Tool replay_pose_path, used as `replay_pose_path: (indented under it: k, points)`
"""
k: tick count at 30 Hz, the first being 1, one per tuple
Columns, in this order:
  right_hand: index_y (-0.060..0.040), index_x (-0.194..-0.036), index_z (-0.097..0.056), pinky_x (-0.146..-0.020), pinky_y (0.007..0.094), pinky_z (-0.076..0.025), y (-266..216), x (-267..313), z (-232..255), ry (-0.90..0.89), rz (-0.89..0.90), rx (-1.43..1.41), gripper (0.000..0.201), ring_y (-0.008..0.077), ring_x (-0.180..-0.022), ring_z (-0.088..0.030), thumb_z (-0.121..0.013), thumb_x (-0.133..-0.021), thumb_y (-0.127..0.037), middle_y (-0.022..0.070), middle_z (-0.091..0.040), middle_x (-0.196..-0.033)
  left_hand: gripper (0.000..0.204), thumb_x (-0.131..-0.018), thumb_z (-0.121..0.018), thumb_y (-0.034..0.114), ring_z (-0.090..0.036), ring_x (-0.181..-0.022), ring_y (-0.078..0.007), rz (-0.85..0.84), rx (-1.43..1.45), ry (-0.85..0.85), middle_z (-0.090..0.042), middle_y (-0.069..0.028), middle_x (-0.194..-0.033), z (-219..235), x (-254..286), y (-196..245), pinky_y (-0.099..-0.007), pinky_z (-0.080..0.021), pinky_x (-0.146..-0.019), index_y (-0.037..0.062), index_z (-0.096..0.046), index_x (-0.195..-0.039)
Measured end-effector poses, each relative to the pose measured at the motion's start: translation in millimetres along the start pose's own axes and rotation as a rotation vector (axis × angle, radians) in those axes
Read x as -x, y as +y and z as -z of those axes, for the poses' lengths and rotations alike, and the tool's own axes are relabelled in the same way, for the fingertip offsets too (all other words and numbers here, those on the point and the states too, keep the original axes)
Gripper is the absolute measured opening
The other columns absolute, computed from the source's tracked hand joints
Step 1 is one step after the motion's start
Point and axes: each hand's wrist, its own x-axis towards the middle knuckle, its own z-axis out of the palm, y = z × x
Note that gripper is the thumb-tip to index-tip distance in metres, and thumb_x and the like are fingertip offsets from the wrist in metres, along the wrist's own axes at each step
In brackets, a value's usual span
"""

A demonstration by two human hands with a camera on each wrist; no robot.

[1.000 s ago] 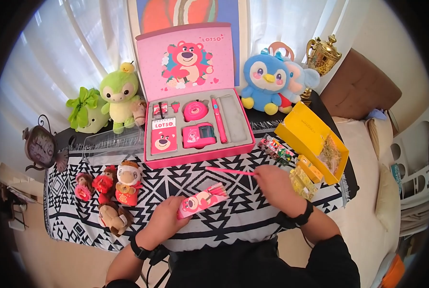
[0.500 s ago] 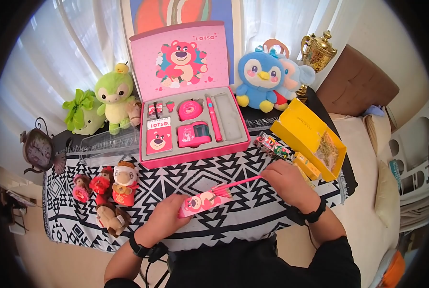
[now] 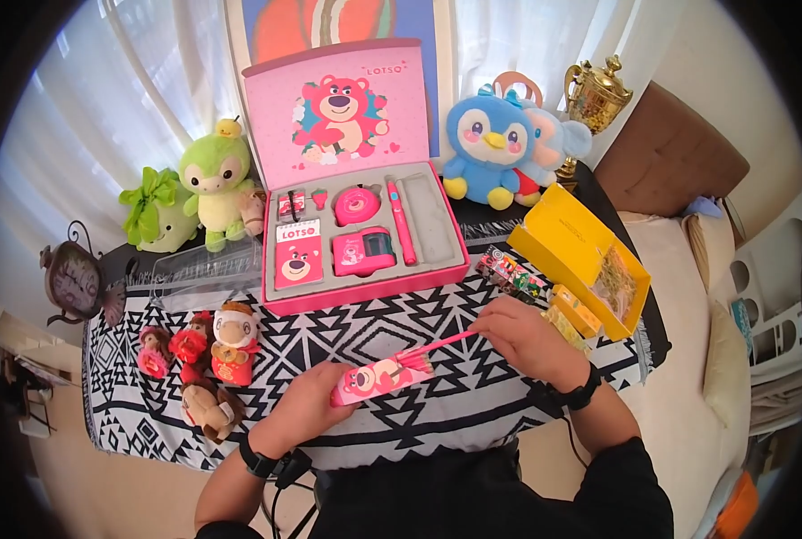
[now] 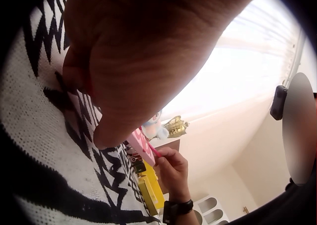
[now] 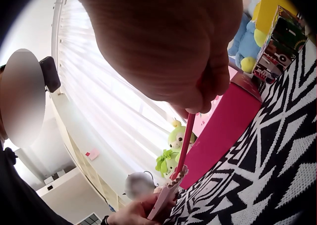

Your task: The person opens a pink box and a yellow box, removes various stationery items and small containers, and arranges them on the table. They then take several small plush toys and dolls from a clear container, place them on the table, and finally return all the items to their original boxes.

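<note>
Both your hands over the patterned cloth (image 3: pixel 473 395) on the desk, left hand (image 3: pixel 307 404) gripping the pencil box (image 3: pixel 374 379), right hand (image 3: pixel 527 337) fingers pinching a pink pencil (image 3: pixel 441 344), sheer curtains (image 3: pixel 87 117) behind.

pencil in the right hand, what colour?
Pink pencil, pinched by the right hand; clearest in the head view.

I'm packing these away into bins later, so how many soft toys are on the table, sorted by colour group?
Green plush: 2
Blue plush: 2
Small brown and red dolls: 4
Total: 8
</note>
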Motion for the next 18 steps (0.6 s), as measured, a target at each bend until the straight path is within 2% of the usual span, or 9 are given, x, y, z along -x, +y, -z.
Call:
replay_pose_path:
  k: [4,7,9,10,11,13,14,17,18]
  points:
    - [-0.0029,-0.103,-0.068,-0.082,0.0395,-0.053,1,-2,-1,-0.015,-0.003,-0.008,0.021,0.0331,-0.097,-0.063,-0.066,-0.084,0.007,0.0130,-0.064,-0.102,0.045,-0.079,-0.079,0.015,-0.066,-0.101,-0.0373,-0.024,0.034,-0.003,-0.067,-0.0177,-0.105,-1,-2,1,-0.0428,-0.054,-0.089,0.0038,-0.063,-0.120]
    - [-0.0032,-0.110,-0.068,-0.088,0.0381,-0.053,-5,0,-8,-0.088,-0.079,-0.060,0.025,0.0329,-0.106,-0.064,-0.066,-0.086,0.003,0.0137,-0.064,-0.111,0.046,-0.079,-0.079,0.016,-0.066,-0.101,-0.0375,-0.021,0.029,-0.014,-0.067,-0.0178,-0.105,-2,-4,4,-0.0430,-0.054,-0.089,0.0037,-0.063,-0.120]
    - [-0.0036,-0.125,-0.064,-0.100,0.0386,-0.049,-19,-7,-23,-0.009,-0.061,-0.223,0.035,0.0331,-0.119,-0.060,-0.067,-0.090,-0.003,0.0151,-0.061,-0.126,0.046,-0.079,-0.079,0.016,-0.066,-0.101,-0.0376,-0.029,0.035,-0.020,-0.067,-0.0178,-0.105,-3,-8,7,-0.0431,-0.054,-0.089,0.0037,-0.063,-0.120]
    - [-0.0046,-0.142,-0.053,-0.112,0.0424,-0.041,-13,-6,-32,-0.084,-0.055,-0.297,0.053,0.0360,-0.133,-0.051,-0.070,-0.092,-0.013,0.0190,-0.050,-0.144,0.047,-0.078,-0.080,0.016,-0.066,-0.101,-0.0370,-0.054,0.045,-0.027,-0.067,-0.0174,-0.105,-4,-12,10,-0.0424,-0.054,-0.088,0.0035,-0.063,-0.120]
    - [-0.0046,-0.142,-0.053,-0.112,0.0424,-0.041,-16,-8,-40,-0.083,-0.056,-0.296,0.053,0.0360,-0.133,-0.051,-0.070,-0.092,-0.013,0.0190,-0.050,-0.144,0.049,-0.077,-0.082,0.016,-0.066,-0.101,-0.0363,-0.078,0.053,-0.033,-0.067,-0.0170,-0.105,-6,-14,12,-0.0417,-0.053,-0.088,0.0033,-0.064,-0.121]
    - [-0.0046,-0.149,-0.045,-0.116,0.0448,-0.037,-24,-14,-56,-0.032,0.063,-0.351,0.067,0.0392,-0.141,-0.042,-0.072,-0.093,-0.027,0.0222,-0.040,-0.153,0.050,-0.076,-0.082,0.016,-0.066,-0.099,-0.0364,-0.104,0.079,-0.017,-0.067,-0.0168,-0.104,-16,-18,11,-0.0418,-0.053,-0.087,0.0035,-0.064,-0.121]
    - [-0.0063,-0.153,-0.041,-0.119,0.0462,-0.033,-23,-13,-62,-0.106,0.077,-0.396,0.074,0.0400,-0.147,-0.034,-0.074,-0.090,-0.025,0.0229,-0.032,-0.159,0.050,-0.076,-0.083,0.016,-0.066,-0.098,-0.0365,-0.129,0.105,-0.003,-0.068,-0.0165,-0.104,-19,-18,10,-0.0420,-0.054,-0.087,0.0037,-0.064,-0.121]
    - [-0.0075,-0.154,-0.040,-0.121,0.0467,-0.029,-28,-13,-56,-0.189,0.130,-0.349,0.078,0.0400,-0.149,-0.030,-0.077,-0.087,-0.022,0.0230,-0.029,-0.160,0.050,-0.075,-0.080,0.013,-0.067,-0.095,-0.0367,-0.170,0.114,-0.014,-0.068,-0.0166,-0.102,-12,-18,10,-0.0417,-0.054,-0.085,0.0031,-0.065,-0.122]
    - [-0.0078,-0.150,-0.045,-0.118,0.0459,-0.036,-31,-12,-49,-0.201,0.125,-0.329,0.074,0.0392,-0.144,-0.040,-0.077,-0.083,-0.011,0.0219,-0.035,-0.158,0.050,-0.075,-0.080,0.013,-0.067,-0.095,-0.0367,-0.169,0.113,-0.013,-0.068,-0.0166,-0.102,-7,-17,11,-0.0417,-0.054,-0.085,0.0031,-0.065,-0.122]
